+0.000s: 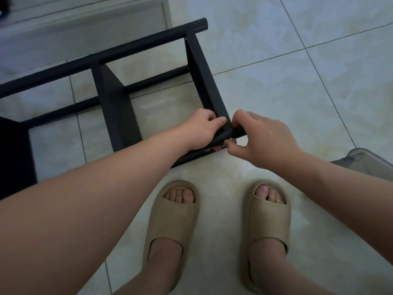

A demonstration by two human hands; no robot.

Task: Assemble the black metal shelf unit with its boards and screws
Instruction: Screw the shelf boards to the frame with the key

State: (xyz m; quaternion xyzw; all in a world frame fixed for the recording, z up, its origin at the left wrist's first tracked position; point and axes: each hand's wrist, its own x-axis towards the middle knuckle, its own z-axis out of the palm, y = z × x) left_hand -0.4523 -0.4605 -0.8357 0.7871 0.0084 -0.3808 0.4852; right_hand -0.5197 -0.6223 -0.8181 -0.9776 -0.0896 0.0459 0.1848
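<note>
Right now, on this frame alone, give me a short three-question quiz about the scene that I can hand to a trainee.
1. True or false: both the left hand and the right hand are on the near tube at a corner of the black frame.
2. What does the frame stand on? A. tiled floor B. workbench C. carpet
3. Fill in: the person's feet are in beige ____.
Key: 1 true; 2 A; 3 slippers.
</note>
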